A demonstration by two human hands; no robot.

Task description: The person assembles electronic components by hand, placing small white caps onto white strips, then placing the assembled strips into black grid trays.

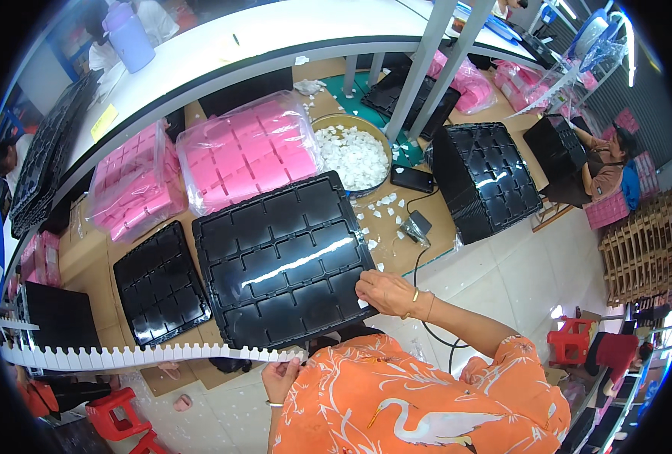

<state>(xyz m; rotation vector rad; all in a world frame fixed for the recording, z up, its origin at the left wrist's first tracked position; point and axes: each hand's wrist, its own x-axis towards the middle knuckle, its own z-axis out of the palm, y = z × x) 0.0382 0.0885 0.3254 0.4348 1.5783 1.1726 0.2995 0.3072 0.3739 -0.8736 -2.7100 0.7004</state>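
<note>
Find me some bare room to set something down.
The white upper tabletop, between the purple jug and grey posts, bar small items. A smaller brown patch lies between the small black device and tall tray stack. It's crowded around the bowl of white scraps, between pink bundles, phone and large black tray.

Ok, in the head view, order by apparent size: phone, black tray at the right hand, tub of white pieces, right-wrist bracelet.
Largest to smallest:
1. Black tray
2. Tub
3. Phone
4. Bracelet
</note>
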